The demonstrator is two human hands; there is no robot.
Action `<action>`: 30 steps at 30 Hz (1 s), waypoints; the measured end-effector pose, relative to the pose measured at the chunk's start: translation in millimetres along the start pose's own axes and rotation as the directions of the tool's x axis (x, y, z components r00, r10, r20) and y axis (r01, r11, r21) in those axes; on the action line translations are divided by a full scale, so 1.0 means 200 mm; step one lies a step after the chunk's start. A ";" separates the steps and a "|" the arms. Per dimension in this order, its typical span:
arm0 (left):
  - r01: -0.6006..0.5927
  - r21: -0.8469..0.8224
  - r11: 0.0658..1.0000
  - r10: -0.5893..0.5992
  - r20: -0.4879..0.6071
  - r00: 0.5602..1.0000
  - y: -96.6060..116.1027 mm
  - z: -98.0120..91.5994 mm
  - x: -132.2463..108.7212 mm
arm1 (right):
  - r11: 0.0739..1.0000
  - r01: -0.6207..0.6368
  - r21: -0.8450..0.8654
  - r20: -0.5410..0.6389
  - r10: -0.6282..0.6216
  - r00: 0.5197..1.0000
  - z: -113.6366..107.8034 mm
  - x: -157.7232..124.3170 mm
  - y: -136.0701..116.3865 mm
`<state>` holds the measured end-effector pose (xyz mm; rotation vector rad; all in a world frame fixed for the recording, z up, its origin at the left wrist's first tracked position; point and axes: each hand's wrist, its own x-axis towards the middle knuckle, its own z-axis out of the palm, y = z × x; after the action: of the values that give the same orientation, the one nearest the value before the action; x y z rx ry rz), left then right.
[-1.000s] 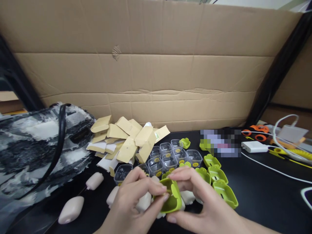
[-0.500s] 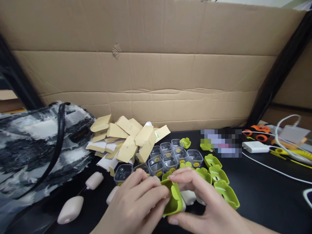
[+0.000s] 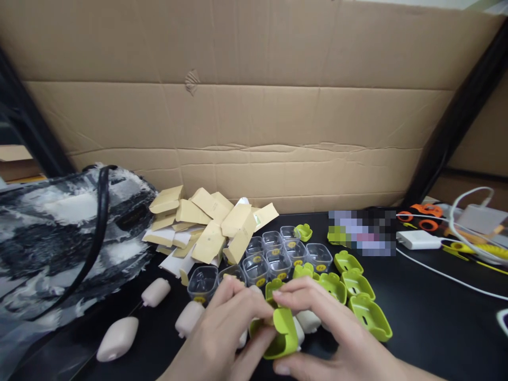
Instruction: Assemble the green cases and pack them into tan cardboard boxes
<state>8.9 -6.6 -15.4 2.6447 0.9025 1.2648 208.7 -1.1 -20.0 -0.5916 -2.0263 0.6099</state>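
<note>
Having been lowered and tilted since a second ago, the green cover [image 3: 282, 334] is held low above the worktop [image 3: 428, 317], pinched at its edges by the fingers of the left hand [image 3: 226, 338] and the right hand [image 3: 341, 338], near the clear cups [image 3: 278, 259].

Black tabletop [image 3: 428, 317]. Left: black-and-white patterned bag [image 3: 47, 233]. Centre: heap of tan paper packets [image 3: 206, 227], clear plastic cups [image 3: 278, 254], green lids [image 3: 359, 296], beige pods [image 3: 118, 338]. Right: white charger [image 3: 418, 239], orange scissors [image 3: 424, 211].
</note>
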 end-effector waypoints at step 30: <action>0.097 -0.156 0.983 -0.091 0.043 0.995 0.05 -0.07 0.05 | 0.819 -0.370 0.438 0.059 0.384 0.921 -0.02 0.02 -0.01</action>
<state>7.6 -11.5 3.6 2.4650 0.8714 1.2096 210.0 0.9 -15.5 -0.7211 -1.6609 1.2545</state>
